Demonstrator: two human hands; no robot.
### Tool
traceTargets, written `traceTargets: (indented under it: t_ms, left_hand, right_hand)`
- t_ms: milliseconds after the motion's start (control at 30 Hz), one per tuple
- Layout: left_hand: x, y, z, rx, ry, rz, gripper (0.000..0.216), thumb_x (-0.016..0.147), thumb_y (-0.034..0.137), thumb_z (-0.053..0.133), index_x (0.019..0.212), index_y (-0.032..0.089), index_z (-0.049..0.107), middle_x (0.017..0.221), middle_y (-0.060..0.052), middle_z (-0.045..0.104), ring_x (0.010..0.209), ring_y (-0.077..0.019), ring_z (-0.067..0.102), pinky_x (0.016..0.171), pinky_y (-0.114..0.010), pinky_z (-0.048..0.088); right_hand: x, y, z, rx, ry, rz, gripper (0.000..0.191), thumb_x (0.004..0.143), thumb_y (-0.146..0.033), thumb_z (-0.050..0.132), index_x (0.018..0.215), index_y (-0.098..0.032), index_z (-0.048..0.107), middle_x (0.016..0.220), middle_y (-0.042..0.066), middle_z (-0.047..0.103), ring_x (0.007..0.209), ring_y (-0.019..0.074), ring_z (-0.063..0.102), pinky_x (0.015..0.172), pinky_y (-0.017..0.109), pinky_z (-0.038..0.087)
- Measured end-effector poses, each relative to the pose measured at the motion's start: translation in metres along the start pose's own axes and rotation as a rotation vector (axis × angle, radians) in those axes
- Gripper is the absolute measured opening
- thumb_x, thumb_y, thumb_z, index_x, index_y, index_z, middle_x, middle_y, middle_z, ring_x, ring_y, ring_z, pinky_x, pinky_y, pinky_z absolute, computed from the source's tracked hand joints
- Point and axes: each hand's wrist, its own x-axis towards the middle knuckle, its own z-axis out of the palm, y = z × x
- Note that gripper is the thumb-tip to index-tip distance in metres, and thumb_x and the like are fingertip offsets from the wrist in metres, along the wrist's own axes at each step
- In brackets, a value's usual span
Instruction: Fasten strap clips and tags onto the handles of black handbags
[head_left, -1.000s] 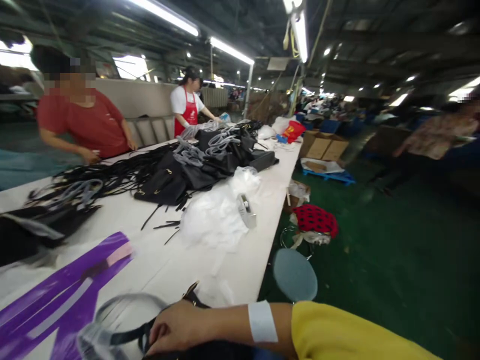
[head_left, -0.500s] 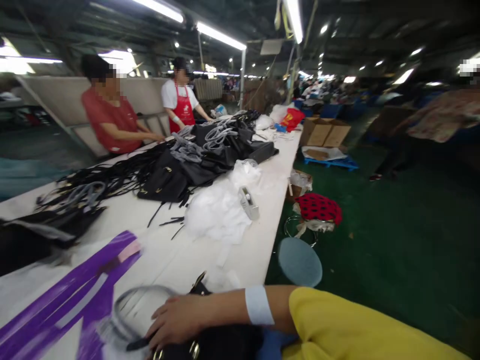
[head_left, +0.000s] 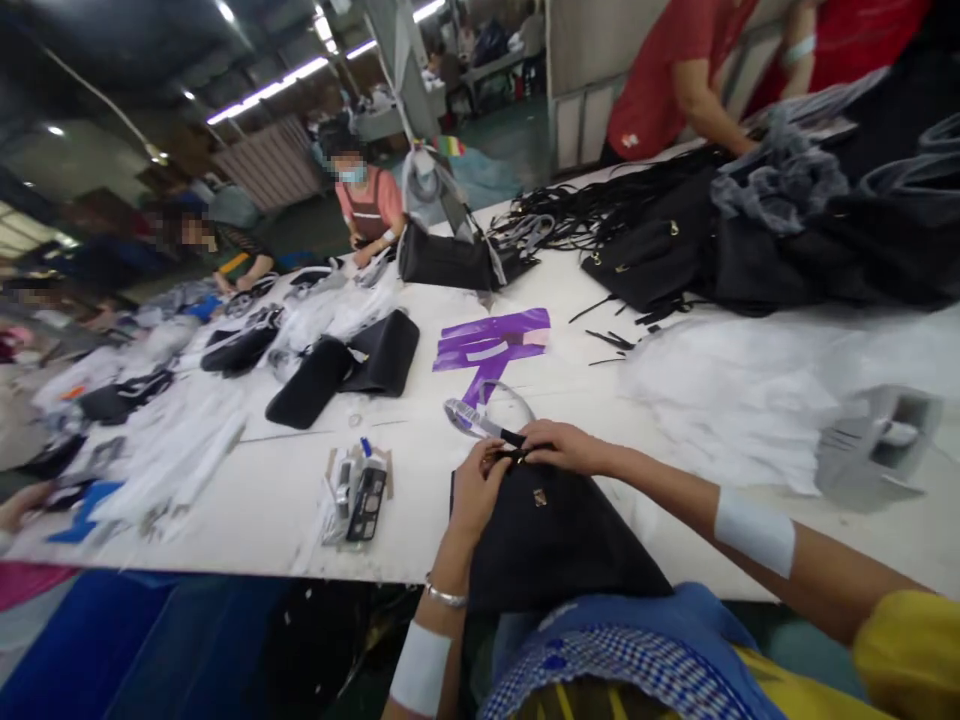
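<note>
A black handbag (head_left: 555, 540) lies at the near edge of the white table (head_left: 285, 500), partly over my lap. My left hand (head_left: 474, 490) grips its top edge with curled fingers. My right hand (head_left: 562, 447) pinches the bag's top beside it, where a plastic-wrapped strap handle (head_left: 480, 420) loops out over the table. Both wrists wear white bands.
A small packet of parts (head_left: 356, 487) lies left of the bag. Purple tape strips (head_left: 491, 345), black pouches (head_left: 345, 365), a heap of black bags (head_left: 787, 240), white wrapping (head_left: 750, 390) and a tape dispenser (head_left: 877, 440) cover the table. Other people work across it.
The view has swung left and down onto the table. My left hand has come into view on the bag, and my right hand has shifted to its top edge by the strap.
</note>
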Motion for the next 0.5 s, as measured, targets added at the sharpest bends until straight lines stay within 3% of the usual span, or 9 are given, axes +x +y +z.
traceTargets:
  t_ms: [67, 133, 333, 500]
  left_hand:
    - [-0.01, 0.01, 0.004, 0.119, 0.226, 0.017, 0.022, 0.085, 0.023, 0.06, 0.107, 0.019, 0.061, 0.107, -0.008, 0.066, 0.098, -0.0182, 0.064, 0.086, -0.033, 0.054]
    - [-0.021, 0.021, 0.012, 0.238, 0.33, 0.06, 0.016, 0.087, 0.025, 0.059, 0.101, 0.02, 0.064, 0.104, -0.007, 0.066, 0.097, -0.0186, 0.063, 0.087, -0.034, 0.053]
    - [-0.041, 0.037, 0.048, 0.389, 0.334, 0.064, 0.019, 0.088, 0.02, 0.059, 0.105, 0.023, 0.067, 0.104, -0.005, 0.067, 0.101, -0.0195, 0.061, 0.095, -0.039, 0.049]
    - [-0.046, 0.041, 0.056, 0.422, 0.315, 0.049, 0.014, 0.085, 0.02, 0.062, 0.098, 0.023, 0.069, 0.101, -0.005, 0.069, 0.098, -0.0195, 0.062, 0.093, -0.038, 0.049]
  right_hand:
    - [-0.005, 0.001, 0.002, 0.074, 0.071, 0.109, 0.024, 0.085, -0.04, 0.057, 0.093, -0.022, 0.07, 0.094, 0.003, 0.068, 0.091, 0.0194, 0.062, 0.085, 0.032, 0.047]
    - [-0.011, -0.001, 0.005, 0.148, 0.105, 0.204, 0.029, 0.086, -0.044, 0.054, 0.093, -0.021, 0.069, 0.085, 0.001, 0.067, 0.08, 0.0174, 0.061, 0.075, 0.029, 0.048]
    - [-0.026, -0.006, 0.006, 0.227, 0.063, 0.166, 0.031, 0.086, -0.048, 0.052, 0.093, -0.021, 0.066, 0.088, 0.002, 0.065, 0.083, 0.0182, 0.059, 0.075, 0.029, 0.047]
    - [-0.037, -0.003, -0.001, 0.235, -0.027, 0.088, 0.03, 0.088, -0.047, 0.051, 0.095, -0.022, 0.064, 0.089, 0.002, 0.063, 0.083, 0.0184, 0.058, 0.077, 0.03, 0.047]
